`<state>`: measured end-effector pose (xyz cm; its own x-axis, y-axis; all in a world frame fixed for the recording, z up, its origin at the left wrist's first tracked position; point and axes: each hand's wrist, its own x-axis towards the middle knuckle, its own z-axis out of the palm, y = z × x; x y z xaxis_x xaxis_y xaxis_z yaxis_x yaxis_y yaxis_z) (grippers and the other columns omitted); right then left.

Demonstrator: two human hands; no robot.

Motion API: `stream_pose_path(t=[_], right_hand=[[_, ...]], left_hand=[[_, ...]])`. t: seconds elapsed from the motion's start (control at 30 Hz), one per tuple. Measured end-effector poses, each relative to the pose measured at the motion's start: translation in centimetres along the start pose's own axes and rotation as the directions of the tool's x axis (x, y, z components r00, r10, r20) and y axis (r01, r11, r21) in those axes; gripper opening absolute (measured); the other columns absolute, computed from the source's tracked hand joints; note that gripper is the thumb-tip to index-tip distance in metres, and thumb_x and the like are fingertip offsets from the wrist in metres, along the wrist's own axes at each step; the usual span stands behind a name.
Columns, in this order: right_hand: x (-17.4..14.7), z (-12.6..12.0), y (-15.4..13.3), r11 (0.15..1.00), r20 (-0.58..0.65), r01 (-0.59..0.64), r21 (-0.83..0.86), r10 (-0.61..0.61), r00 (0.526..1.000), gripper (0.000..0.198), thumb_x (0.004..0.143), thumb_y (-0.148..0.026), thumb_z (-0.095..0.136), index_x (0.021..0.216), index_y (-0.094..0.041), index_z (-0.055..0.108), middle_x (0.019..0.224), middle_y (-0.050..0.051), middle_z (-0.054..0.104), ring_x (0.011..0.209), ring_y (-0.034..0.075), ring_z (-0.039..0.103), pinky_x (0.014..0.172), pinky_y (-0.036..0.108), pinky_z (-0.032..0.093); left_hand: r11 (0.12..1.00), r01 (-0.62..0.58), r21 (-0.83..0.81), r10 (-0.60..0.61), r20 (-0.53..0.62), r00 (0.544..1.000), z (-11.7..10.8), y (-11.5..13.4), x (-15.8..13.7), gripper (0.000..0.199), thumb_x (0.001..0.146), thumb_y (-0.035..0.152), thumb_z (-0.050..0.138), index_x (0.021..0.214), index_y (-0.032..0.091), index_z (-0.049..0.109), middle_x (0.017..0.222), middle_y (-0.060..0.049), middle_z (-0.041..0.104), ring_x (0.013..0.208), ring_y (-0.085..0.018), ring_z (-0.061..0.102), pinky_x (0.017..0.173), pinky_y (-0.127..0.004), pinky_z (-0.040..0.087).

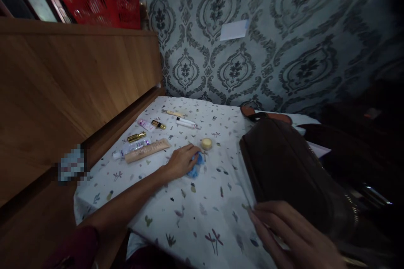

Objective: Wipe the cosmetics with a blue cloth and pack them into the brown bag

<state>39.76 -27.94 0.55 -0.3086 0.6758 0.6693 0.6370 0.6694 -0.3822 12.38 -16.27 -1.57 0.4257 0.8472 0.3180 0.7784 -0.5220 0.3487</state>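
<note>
My left hand reaches across the patterned tablecloth, its fingers curled over a small crumpled blue cloth-like thing. Just beyond those fingertips lies a small round cream-yellow item. My right hand is low at the right, beside a dark brown bag. Its fingers are bent and close together; what lies between them is hidden. Left of my left hand are a beige squeeze tube, a clear tube with a white cap and a gold cylinder.
Farther back lie a black-and-gold tube, a pink tube, a white pen-like tube and a slim beige stick. A wooden cabinet bounds the left, with a red basket on top. Patterned wallpaper covers the wall behind.
</note>
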Motion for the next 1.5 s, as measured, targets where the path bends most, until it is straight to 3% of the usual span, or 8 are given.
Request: stream_pose_path(t=[0.07,0.27,0.5,0.87,1.03,1.17,1.33,1.5], right_hand=[[1.8,1.5,-0.4,0.997,0.033,0.042,0.067,-0.044,0.998,0.012,0.089,-0.023,0.058,0.085,-0.028,0.068,0.081,0.007,0.071,0.072,0.021,0.071,0.065,0.033,0.060],[5.8,6.2,0.0,0.925,0.295,-0.323,0.198,0.258,0.920,0.017,0.088,-0.020,0.052,0.079,-0.018,0.065,0.081,0.005,0.067,0.068,0.016,0.065,0.062,0.027,0.054],[6.7,11.5,1.9,0.842,0.235,-0.486,0.234,0.436,0.868,0.013,0.082,-0.012,0.054,0.084,-0.015,0.067,0.083,0.004,0.067,0.076,0.015,0.060,0.073,0.026,0.048],[5.9,11.3,1.9,0.753,0.167,-0.598,0.276,0.575,0.801,0.028,0.083,-0.010,0.056,0.110,-0.015,0.061,0.104,0.007,0.063,0.088,0.015,0.061,0.086,0.029,0.050],[6.2,11.2,2.3,0.519,0.247,-0.704,0.486,0.691,0.679,0.040,0.094,-0.025,0.049,0.133,-0.016,0.049,0.121,0.012,0.060,0.080,0.014,0.064,0.076,0.029,0.055],[6.3,11.3,2.8,0.323,0.359,-0.680,0.659,0.658,0.661,0.028,0.097,-0.031,0.046,0.118,-0.018,0.060,0.092,0.002,0.064,0.066,0.013,0.061,0.064,0.025,0.053],[5.8,12.2,3.3,0.279,0.303,-0.565,0.776,0.621,0.723,0.024,0.087,-0.038,0.060,0.099,-0.017,0.063,0.074,-0.003,0.056,0.059,0.010,0.054,0.055,0.020,0.046],[5.5,12.9,3.5,0.221,0.239,-0.522,0.824,0.699,0.674,0.043,0.068,-0.050,0.076,0.095,-0.020,0.061,0.074,-0.004,0.054,0.060,0.009,0.051,0.052,0.020,0.044]], left_hand=[[0.999,0.033,-0.038,-0.034,-0.016,0.999,0.2,-0.1,0.1,0.026,0.099,0.025,0.040,0.114,0.021,0.061,0.107,-0.006,0.066,0.097,-0.019,0.065,0.085,-0.029,0.052],[0.992,0.093,-0.090,-0.099,-0.068,0.993,0.9,-0.4,1.0,0.028,0.095,0.019,0.041,0.118,0.021,0.057,0.113,-0.007,0.066,0.103,-0.021,0.064,0.092,-0.033,0.050],[0.991,0.115,-0.070,-0.122,-0.107,0.987,1.6,0.0,3.7,0.050,0.091,0.022,0.045,0.141,0.018,0.044,0.127,-0.012,0.053,0.117,-0.026,0.055,0.095,-0.039,0.050],[0.995,0.043,-0.094,-0.044,-0.006,0.999,2.3,-0.7,4.8,0.040,0.091,0.046,0.045,0.123,0.022,0.054,0.121,-0.008,0.063,0.108,-0.027,0.061,0.093,-0.040,0.050],[0.933,0.048,-0.356,-0.056,-0.012,0.998,1.8,0.5,4.1,0.041,0.085,0.052,0.053,0.111,0.020,0.055,0.108,-0.006,0.066,0.101,-0.025,0.063,0.092,-0.039,0.051],[0.879,0.049,-0.475,-0.036,0.037,0.999,1.3,2.3,3.2,0.040,0.086,0.053,0.055,0.108,0.019,0.059,0.101,-0.006,0.069,0.098,-0.025,0.065,0.089,-0.036,0.053],[0.907,0.036,-0.420,-0.020,0.043,0.999,1.6,2.3,2.2,0.044,0.090,0.057,0.049,0.112,0.020,0.062,0.100,-0.005,0.071,0.095,-0.024,0.068,0.084,-0.033,0.055],[0.932,-0.016,-0.362,0.044,0.070,0.997,2.5,1.1,0.3,0.055,0.091,0.054,0.051,0.136,0.024,0.044,0.113,-0.007,0.070,0.098,-0.024,0.070,0.084,-0.034,0.057]])
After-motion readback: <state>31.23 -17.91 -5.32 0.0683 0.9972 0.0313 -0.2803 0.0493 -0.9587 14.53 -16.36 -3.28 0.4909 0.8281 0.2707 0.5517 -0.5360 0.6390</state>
